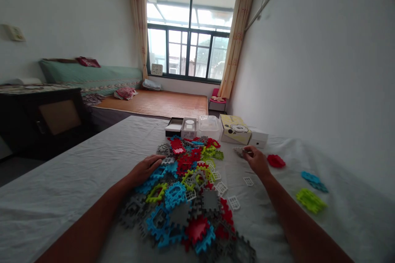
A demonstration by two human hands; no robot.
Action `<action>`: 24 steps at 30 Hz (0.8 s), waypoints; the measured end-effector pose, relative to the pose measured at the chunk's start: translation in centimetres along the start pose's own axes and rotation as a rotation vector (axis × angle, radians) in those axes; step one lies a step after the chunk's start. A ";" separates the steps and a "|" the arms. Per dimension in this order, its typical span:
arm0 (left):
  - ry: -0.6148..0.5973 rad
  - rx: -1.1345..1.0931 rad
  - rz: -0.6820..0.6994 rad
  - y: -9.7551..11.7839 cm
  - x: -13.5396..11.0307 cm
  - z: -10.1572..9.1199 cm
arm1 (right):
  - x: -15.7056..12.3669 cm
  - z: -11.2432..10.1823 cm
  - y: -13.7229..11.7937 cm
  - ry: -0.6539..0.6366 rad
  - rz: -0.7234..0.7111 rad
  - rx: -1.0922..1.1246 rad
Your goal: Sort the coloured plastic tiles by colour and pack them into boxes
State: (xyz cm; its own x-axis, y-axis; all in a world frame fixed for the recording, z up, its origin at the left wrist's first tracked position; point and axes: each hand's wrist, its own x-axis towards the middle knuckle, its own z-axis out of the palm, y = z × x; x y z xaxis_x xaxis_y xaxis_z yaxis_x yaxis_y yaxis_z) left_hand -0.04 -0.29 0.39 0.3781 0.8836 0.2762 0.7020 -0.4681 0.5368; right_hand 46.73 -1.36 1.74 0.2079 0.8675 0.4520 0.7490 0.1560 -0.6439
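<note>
A heap of toothed plastic building tiles (210, 200) in red, blue, green and grey spreads over the white-covered table. At the heap's left edge rests my left hand (147, 170), its fingers stretched out over blue tiles and reaching a light grey tile (168, 160). My right hand (256, 160) is to the right of the heap, thumb and fingers closed on a grey toothed tile (238, 151) low over the cloth. Close by on its right lies a red tile (276, 161). Small white lattice window pieces (233, 203) are scattered along the heap's right side.
Behind the heap stand a black open box (174, 126), a white box (189, 128), a clear plastic tub (209, 126), a yellow cartoon box (235, 129) and a small white box (259, 138). Blue tiles (314, 181) and a green tile (311, 200) lie at the right, toward the wall.
</note>
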 end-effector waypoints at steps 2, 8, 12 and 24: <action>-0.001 0.003 -0.008 0.1 0.0 0.0 | 0.7 -0.6 3.1 0.117 0.046 -0.115; -0.008 0.018 -0.009 0.6 -0.1 -0.2 | 0.6 -0.1 6.7 0.150 0.113 -0.201; 0.004 0.012 -0.003 0.9 -0.2 -0.3 | 0.1 0.5 7.3 0.083 0.090 -0.242; 0.001 0.021 0.002 0.5 -0.2 -0.1 | -3.1 2.6 -4.8 -0.391 -0.249 0.177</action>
State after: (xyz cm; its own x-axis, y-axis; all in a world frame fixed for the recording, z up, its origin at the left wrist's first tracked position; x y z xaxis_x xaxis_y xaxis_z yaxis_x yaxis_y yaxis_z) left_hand 0.22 -0.67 0.72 0.3787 0.8829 0.2777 0.7139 -0.4696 0.5194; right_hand 40.90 -3.53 1.83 -0.2408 0.9006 0.3618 0.6207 0.4295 -0.6560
